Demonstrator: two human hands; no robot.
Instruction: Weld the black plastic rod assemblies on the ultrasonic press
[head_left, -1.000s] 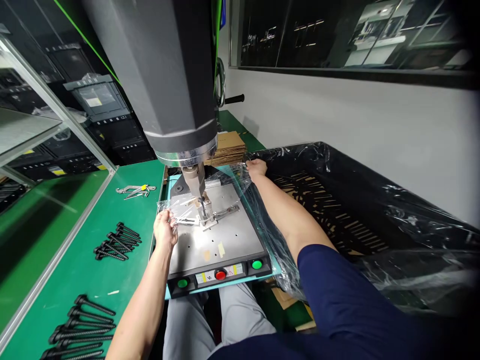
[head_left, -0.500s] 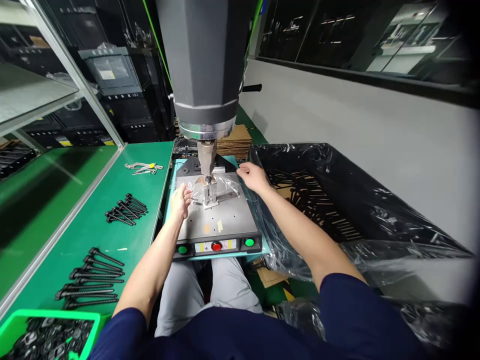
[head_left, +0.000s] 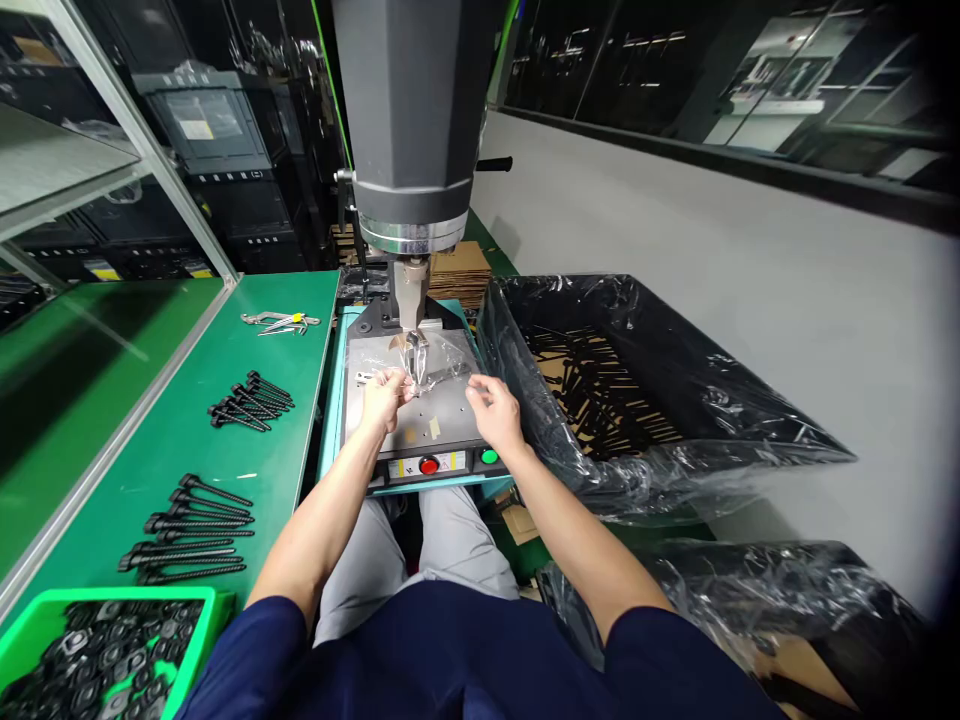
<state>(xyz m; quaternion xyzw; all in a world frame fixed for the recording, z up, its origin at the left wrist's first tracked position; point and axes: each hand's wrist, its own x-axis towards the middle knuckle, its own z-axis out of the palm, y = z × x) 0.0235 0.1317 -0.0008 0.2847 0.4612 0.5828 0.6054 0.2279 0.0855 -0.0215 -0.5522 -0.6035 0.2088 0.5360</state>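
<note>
A large grey press head point(head_left: 412, 110) hangs over a metal base plate point(head_left: 442, 410) with a small fixture point(head_left: 415, 362) under its tip. A clear plastic film point(head_left: 442, 350) lies over the plate and fixture. My left hand point(head_left: 382, 395) pinches the film just left of the fixture, fingers closed on it. Hovering over the plate's right side near the front, my right hand point(head_left: 495, 408) has curled, slightly parted fingers with nothing visibly in them. A red button point(head_left: 429, 465) and a green button point(head_left: 489, 457) sit on the front panel below my hands.
Black bolts lie in two groups point(head_left: 251, 402) point(head_left: 191, 545) on the green bench. A green bin point(head_left: 97, 655) of black parts sits at bottom left. Metal tools point(head_left: 279, 320) lie further back. A plastic-lined black crate point(head_left: 637, 400) stands right of the press, cardboard point(head_left: 459, 272) behind.
My right hand came back from the film's far right edge to the plate's front right. My left hand moved right, close to the fixture. The camera view pulled back.
</note>
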